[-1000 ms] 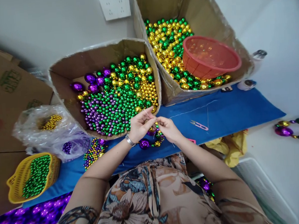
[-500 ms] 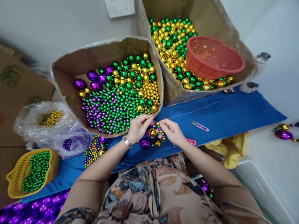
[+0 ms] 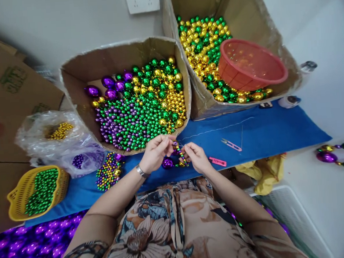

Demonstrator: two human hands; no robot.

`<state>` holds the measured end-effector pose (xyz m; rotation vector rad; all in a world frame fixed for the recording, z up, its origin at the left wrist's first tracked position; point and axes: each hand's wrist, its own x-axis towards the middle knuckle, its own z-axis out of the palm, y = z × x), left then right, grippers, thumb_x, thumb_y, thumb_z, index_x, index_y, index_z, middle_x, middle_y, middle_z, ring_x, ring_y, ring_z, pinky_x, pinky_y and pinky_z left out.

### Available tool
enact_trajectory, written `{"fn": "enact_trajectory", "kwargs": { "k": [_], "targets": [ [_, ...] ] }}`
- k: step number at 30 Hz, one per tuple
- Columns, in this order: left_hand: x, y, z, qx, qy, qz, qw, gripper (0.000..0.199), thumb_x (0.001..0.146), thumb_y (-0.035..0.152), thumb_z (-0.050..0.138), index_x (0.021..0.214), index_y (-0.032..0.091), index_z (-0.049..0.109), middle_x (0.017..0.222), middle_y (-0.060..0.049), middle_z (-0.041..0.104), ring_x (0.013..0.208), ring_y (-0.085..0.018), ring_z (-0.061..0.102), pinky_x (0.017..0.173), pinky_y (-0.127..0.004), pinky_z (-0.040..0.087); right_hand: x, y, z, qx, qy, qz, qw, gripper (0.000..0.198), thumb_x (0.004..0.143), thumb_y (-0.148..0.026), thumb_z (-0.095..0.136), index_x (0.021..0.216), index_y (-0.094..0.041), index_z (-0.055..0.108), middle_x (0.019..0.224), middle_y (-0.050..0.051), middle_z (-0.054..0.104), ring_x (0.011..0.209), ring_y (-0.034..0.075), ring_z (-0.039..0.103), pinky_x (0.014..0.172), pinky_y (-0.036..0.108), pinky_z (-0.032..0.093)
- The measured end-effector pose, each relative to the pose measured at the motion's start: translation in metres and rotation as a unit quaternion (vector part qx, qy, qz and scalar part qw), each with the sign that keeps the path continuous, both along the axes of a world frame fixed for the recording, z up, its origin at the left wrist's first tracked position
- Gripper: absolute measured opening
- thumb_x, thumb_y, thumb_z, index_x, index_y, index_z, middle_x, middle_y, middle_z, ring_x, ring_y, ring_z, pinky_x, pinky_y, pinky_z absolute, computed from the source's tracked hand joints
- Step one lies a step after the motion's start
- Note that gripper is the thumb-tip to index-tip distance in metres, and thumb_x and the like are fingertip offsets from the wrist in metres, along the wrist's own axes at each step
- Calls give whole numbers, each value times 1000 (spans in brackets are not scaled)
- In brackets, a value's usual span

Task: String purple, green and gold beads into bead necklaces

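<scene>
My left hand (image 3: 157,153), a metal watch on its wrist, pinches a thin white thread (image 3: 216,131) near the front rim of the left cardboard box. Close on its right, my right hand (image 3: 196,157) has thumb and finger closed on the thread too; the exact grip is too small to make out. Between and below the fingers hangs a looped strand of purple, green and gold beads (image 3: 180,158), with a large purple bead (image 3: 167,163) at its left. The thread's long end trails right over the blue cloth (image 3: 201,129).
Cardboard boxes of loose beads (image 3: 130,128) stand behind, the right one holding a red basket (image 3: 251,66). Pink thread snips (image 3: 231,145) and a pink box cutter (image 3: 218,161) lie at right. At left are a yellow basket (image 3: 14,199), bagged beads (image 3: 60,131) and a bead pile (image 3: 108,170).
My hands have drawn slightly apart and the left has turned, its fingers now at the top of the bead strand. The view has shifted a little; the box cutter shows more fully.
</scene>
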<state>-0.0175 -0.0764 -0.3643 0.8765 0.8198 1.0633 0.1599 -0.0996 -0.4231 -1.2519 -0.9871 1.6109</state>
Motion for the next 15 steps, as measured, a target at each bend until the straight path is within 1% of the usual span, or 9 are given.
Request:
{"fn": "enact_trajectory", "kwargs": {
  "k": [2,3,6,8,9,11,12,13,15],
  "targets": [
    [4,0,4,-37,-58,-18,997,30,83,42,70,81,14,59,92,-7,68,60,-8,57,52,-20,43,-1,0,3,-15,32,-8,999,42,75,-62,65,80,-22,55,75,-1,60,57,10,53,50,24,50],
    [5,0,5,-47,-74,-24,996,30,82,42,70,80,15,58,90,-6,68,60,-8,58,52,-20,44,0,1,7,-19,50,-15,998,41,75,-61,67,79,-22,54,80,0,62,57,9,52,50,23,48],
    [5,4,7,-36,-71,-33,996,33,81,44,71,77,15,56,76,-3,65,57,-9,58,52,-21,44,10,9,26,-6,93,-42,995,38,76,-56,66,79,-21,48,105,4,65,55,6,48,47,21,42],
    [6,6,9,-14,-52,-48,997,34,81,45,71,76,15,56,72,-2,63,54,-8,55,51,-21,42,15,16,42,12,105,-44,993,36,80,-55,59,78,-22,43,114,5,65,50,5,41,44,21,37],
    [7,6,11,-3,-43,-58,997,34,81,46,70,76,15,57,71,-2,62,53,-8,54,51,-21,42,16,20,51,19,108,-40,993,35,83,-54,55,79,-23,41,111,5,66,48,5,38,43,21,35],
    [8,7,15,23,-26,-74,997,34,83,46,69,75,14,58,71,-2,62,53,-8,53,52,-22,42,16,26,65,31,111,-23,993,33,87,-54,49,79,-24,38,92,2,66,45,6,34,42,22,32],
    [9,7,17,37,-18,-77,996,34,83,46,68,75,14,59,71,-2,62,54,-8,53,52,-22,41,14,29,71,40,111,-13,993,33,87,-54,48,79,-25,36,79,0,62,44,7,32,42,22,31],
    [9,7,19,50,-11,-78,996,34,84,46,68,75,14,59,71,-2,62,55,-8,52,52,-22,41,13,31,74,53,109,-3,993,33,88,-54,48,78,-25,35,68,-4,54,44,7,29,42,21,30],
    [6,6,20,70,-3,-73,995,34,83,46,68,74,14,59,71,-3,62,56,-8,51,52,-22,39,11,32,76,82,102,12,991,34,88,-52,49,77,-25,33,57,-8,35,43,7,24,42,21,26]
  ]
}}
